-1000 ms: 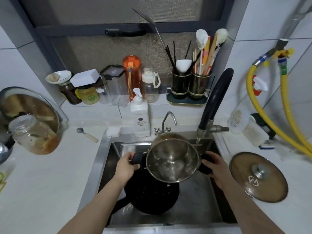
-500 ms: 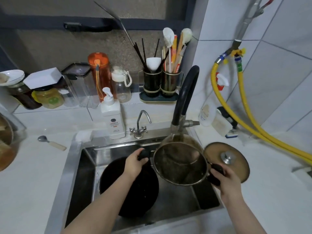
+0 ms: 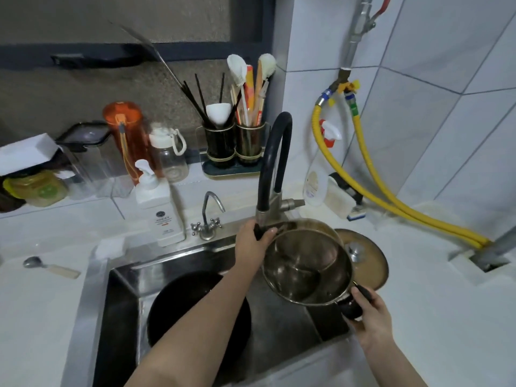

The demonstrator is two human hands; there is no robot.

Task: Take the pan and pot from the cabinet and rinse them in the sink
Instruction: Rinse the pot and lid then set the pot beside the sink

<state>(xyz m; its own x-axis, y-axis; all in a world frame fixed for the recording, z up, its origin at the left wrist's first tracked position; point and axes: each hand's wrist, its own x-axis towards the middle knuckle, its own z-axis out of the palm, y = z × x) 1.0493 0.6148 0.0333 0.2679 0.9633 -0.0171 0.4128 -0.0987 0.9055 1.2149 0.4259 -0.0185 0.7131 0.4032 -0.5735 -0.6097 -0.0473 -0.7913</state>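
Observation:
A shiny steel pot with two black side handles is held tilted above the right edge of the steel sink. My left hand grips the far handle just under the black faucet hose. My right hand grips the near handle at the pot's lower right. A black pan lies in the sink basin, partly hidden behind my left forearm.
The pot's lid lies on the counter right of the sink, partly behind the pot. A tall black faucet and a small tap stand behind the sink. A soap pump bottle, utensil holders, yellow hoses and a spoon surround it.
The pot has travelled right and slightly up, from over the sink's middle to its right edge above the lid. Both hands kept their hold. The view swung right.

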